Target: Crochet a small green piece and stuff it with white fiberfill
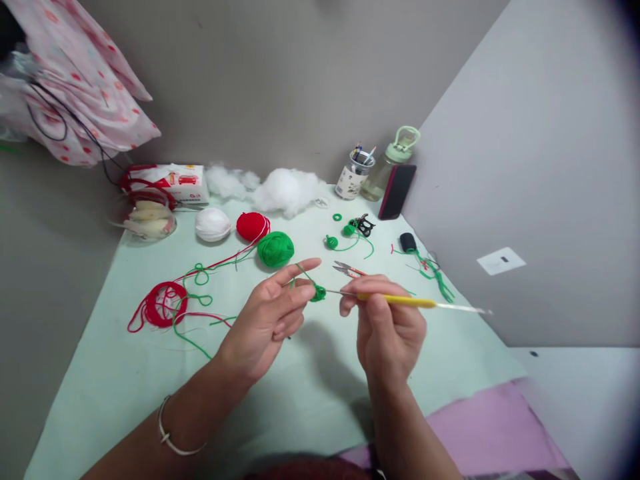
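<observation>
Nearest the lens, a bracelet [170, 437] on the left wrist and a fold of purple cloth [490, 427] over the near edge of the table [125, 373].

Between the two sets of fingertips, off the surface, a small green crochet piece [318, 293]. Left hand [270, 320] palm up and half spread: thumb and a lower finger seemingly pinching the piece, index finger stretched out with a green strand [303, 272] looped over it. Right hand [385, 327] closed around the yellow handle of a crochet hook [400, 301], metal tip at the piece, long tail pointing out past the knuckles toward the right wall [525, 167].

Likely trouble, judged from this:
- Working loop sliding off the hook tip if the pinch loosens.
- Strand dropping off the outstretched index finger and losing tension.
- Loose green and red yarn [163, 305] left of the left palm, tangled together and apt to snag a pull; cannot tell which length feeds the finger.
- Snips [349, 269] just beyond the right fingertips, easy to catch on a forward reach.
- Hook tail near the wall side, so little margin for a wide swing.

Open room: bare table beneath both palms and back toward the near edge. Beyond the left fingertips, a green yarn ball [275, 249], then a red ball [253, 226] and a white ball [213, 224]. Right side narrowed by the wall.
</observation>
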The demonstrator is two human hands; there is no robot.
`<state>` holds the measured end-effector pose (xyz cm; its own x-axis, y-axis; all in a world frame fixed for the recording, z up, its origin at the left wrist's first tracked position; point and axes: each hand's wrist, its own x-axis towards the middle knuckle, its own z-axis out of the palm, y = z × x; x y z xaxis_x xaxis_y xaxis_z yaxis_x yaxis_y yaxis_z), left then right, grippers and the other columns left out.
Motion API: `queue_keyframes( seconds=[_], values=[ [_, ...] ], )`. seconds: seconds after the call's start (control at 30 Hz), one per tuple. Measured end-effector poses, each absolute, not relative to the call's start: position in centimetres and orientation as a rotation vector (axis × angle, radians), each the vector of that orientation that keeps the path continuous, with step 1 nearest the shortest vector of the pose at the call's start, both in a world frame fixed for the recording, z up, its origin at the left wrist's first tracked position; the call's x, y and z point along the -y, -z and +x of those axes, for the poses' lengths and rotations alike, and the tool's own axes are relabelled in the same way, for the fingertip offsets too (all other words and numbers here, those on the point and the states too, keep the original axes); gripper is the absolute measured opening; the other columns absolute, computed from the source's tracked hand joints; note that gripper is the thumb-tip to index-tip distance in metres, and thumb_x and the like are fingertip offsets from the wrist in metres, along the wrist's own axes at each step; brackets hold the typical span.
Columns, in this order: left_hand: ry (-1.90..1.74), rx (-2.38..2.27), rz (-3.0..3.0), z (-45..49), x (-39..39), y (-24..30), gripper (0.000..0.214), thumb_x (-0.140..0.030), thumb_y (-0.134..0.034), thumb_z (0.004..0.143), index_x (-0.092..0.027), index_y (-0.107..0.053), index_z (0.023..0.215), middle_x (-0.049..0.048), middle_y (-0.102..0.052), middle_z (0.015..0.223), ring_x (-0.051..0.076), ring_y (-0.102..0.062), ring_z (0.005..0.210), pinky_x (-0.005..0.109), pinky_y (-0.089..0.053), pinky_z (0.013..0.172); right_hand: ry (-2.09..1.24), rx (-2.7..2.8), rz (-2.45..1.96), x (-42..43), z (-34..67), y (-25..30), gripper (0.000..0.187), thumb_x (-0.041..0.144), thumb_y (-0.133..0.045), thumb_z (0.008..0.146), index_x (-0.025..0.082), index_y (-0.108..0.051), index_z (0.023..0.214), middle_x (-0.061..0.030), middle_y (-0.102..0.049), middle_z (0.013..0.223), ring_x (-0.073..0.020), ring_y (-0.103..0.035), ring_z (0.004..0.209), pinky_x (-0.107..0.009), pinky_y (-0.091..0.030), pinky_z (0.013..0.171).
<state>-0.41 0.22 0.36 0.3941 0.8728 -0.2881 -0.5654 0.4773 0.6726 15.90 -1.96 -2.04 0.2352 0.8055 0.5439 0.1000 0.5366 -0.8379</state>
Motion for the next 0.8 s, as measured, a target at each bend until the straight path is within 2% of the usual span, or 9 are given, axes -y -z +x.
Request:
queue_keyframes(
  seconds=[0.13, 0.23, 0.33, 0.43, 0.5, 0.6, 0.67, 0.73, 0.8],
  values=[
    [-0.981, -0.742, 0.656, 0.0, 0.3, -0.1, 0.045, -0.02, -0.09, 0.081, -0.022, -0.078, 0.124, -0.0035, -0.065, 0.084, -0.002, -0.031, 0.045, 0.017, -0.02, 0.041, -0.7, 1.296, -0.863, 1.8, 15.4, 2.2, 0.02, 0.025, -0.061, 0.106, 0.03, -0.081, 0.106, -0.0038, -0.078, 0.095, -0.0178, -0.071, 0.076, -0.034, -0.061, 0.064],
    [-1.042, -0.773, 0.691, 0.3, 0.6, 0.3, 0.047, -0.016, -0.089, 0.08, -0.026, -0.079, 0.125, -0.0029, -0.067, 0.09, -0.002, -0.037, 0.048, 0.016, -0.024, 0.043, -0.399, 1.477, -0.928, 2.2, 15.2, 2.7, 0.03, 0.014, -0.064, 0.102, 0.033, -0.08, 0.119, -0.005, -0.081, 0.1, -0.0206, -0.075, 0.09, -0.036, -0.064, 0.073],
    [-0.992, -0.714, 0.603, 0.2, 0.2, 0.6, 0.044, -0.016, -0.089, 0.081, -0.024, -0.081, 0.123, -0.0054, -0.06, 0.078, -0.002, -0.03, 0.045, 0.015, -0.022, 0.042, -0.135, 1.636, -0.959, 2.6, 15.5, 3.0, 0.042, 0.01, -0.069, 0.098, 0.036, -0.078, 0.129, -0.0072, -0.08, 0.11, -0.0233, -0.076, 0.098, -0.039, -0.065, 0.078],
    [-0.937, -0.643, 0.486, -0.1, -0.4, 0.6, 0.028, -0.021, -0.089, 0.082, -0.017, -0.085, 0.109, -0.0094, -0.043, 0.063, -0.001, -0.019, 0.045, 0.014, -0.019, 0.041, -0.29, 1.489, -0.972, 2.3, 16.0, 2.7, 0.031, 0.013, -0.065, 0.101, 0.033, -0.081, 0.12, -0.0049, -0.08, 0.098, -0.0198, -0.075, 0.086, -0.037, -0.063, 0.074],
    [-0.985, -0.648, 0.462, -0.2, -0.6, 0.5, 0.02, -0.021, -0.089, 0.082, -0.016, -0.086, 0.101, -0.0092, -0.042, 0.063, -0.001, -0.019, 0.046, 0.014, -0.019, 0.041, -0.534, 1.279, -0.942, 1.8, 16.2, 2.4, 0.022, 0.02, -0.063, 0.104, 0.03, -0.083, 0.109, -0.0028, -0.077, 0.088, -0.0159, -0.07, 0.072, -0.033, -0.061, 0.066],
    [-1.038, -0.696, 0.584, 0.0, -0.4, 0.4, 0.022, -0.021, -0.09, 0.081, -0.019, -0.086, 0.102, -0.0039, -0.059, 0.073, 0.002, -0.041, 0.053, 0.015, -0.033, 0.047, -0.796, 1.17, -0.873, 1.4, 16.0, 2.2, 0.017, 0.031, -0.067, 0.103, 0.027, -0.083, 0.1, -0.0039, -0.077, 0.089, -0.0155, -0.068, 0.067, -0.031, -0.059, 0.059],
    [-1.049, -0.727, 0.696, 0.2, -0.2, 0.4, 0.025, -0.022, -0.09, 0.082, -0.021, -0.086, 0.107, -0.0004, -0.068, 0.081, 0.009, -0.058, 0.069, 0.019, -0.046, 0.06, -0.822, 1.197, -0.877, 1.3, 15.9, 2.3, 0.013, 0.031, -0.07, 0.101, 0.028, -0.083, 0.1, -0.0046, -0.079, 0.093, -0.0162, -0.069, 0.07, -0.032, -0.06, 0.06],
    [-1.061, -0.752, 0.752, 0.3, 0.1, 0.5, 0.026, -0.022, -0.089, 0.083, -0.023, -0.085, 0.109, 0.0003, -0.072, 0.086, 0.012, -0.064, 0.077, 0.023, -0.052, 0.072, -0.809, 1.211, -0.877, 1.3, 15.8, 2.5, 0.014, 0.028, -0.07, 0.101, 0.03, -0.084, 0.103, -0.0037, -0.079, 0.097, -0.0152, -0.069, 0.071, -0.032, -0.06, 0.062],
    [-1.079, -0.777, 0.752, 0.3, 0.2, 0.7, 0.026, -0.023, -0.088, 0.085, -0.024, -0.085, 0.111, -0.0005, -0.072, 0.089, 0.011, -0.063, 0.073, 0.026, -0.054, 0.074, -0.835, 1.202, -0.857, 1.4, 15.9, 2.6, 0.015, 0.027, -0.069, 0.102, 0.031, -0.084, 0.104, -0.0028, -0.079, 0.098, -0.0142, -0.068, 0.07, -0.031, -0.059, 0.063]
  ],
)
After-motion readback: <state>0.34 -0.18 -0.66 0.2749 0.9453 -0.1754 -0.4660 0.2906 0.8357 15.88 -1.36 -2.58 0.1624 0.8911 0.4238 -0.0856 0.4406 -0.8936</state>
